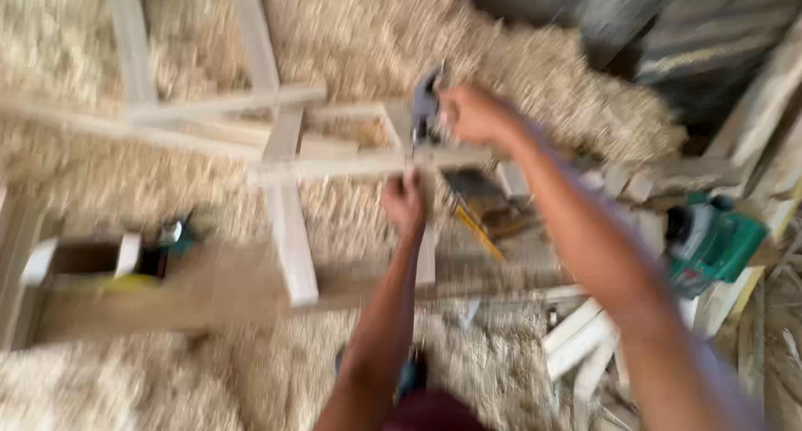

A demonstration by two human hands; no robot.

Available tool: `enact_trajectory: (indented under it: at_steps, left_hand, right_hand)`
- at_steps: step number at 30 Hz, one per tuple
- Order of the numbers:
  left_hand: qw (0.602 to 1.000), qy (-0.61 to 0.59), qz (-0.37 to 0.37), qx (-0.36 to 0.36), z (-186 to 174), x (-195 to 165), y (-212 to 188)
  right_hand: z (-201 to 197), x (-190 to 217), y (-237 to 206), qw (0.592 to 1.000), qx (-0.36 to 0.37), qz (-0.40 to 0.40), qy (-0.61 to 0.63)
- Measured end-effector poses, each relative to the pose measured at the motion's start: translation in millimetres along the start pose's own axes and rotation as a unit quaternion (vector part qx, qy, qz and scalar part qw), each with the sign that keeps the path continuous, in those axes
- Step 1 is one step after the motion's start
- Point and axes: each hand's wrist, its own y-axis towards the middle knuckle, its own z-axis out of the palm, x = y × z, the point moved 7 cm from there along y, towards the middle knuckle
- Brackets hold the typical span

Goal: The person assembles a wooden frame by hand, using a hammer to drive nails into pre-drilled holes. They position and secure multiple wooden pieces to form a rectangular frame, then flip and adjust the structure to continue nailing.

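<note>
A hammer [426, 105] is gripped in the right hand [476, 114] above a pale wooden frame [284, 164]; the frame's crosspiece is pinched by the left hand [403, 201], over wood shavings [501, 55].

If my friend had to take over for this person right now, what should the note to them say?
Left hand: closed, pinching something small against the pale wooden frame; too blurred to tell what.
Right hand: gripping a dark grey tool, its head just above the frame's rail.
The frame of crossed slats lies over a bed of wood shavings. Loose slats sit lower right, a green power tool at the right.
Done: several slats already cross in a frame shape.
Left: the spot under the tool is in hand; the blur hides whether the joints are fastened.
</note>
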Motion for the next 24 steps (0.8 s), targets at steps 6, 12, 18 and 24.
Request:
enact_trajectory:
  at_steps: [6, 12, 18, 24]
  left_hand:
    - [0.997, 0.071, -0.017, -0.019, 13, 3, 8]
    - [0.999, 0.038, -0.021, -0.018, 14, 5, -2]
    - [0.994, 0.094, -0.058, -0.006, 14, 15, -1]
    - [0.993, 0.117, -0.03, -0.004, 14, 13, 0]
  right_hand:
    - [-35, 22, -33, 0.991, -0.046, 0.027, 0.124]
    - [-44, 38, -42, 0.987, -0.01, 0.052, 0.152]
    - [-40, 43, -43, 0.987, 0.014, 0.077, 0.143]
    - [-36, 39, -39, 0.988, 0.029, 0.09, 0.125]
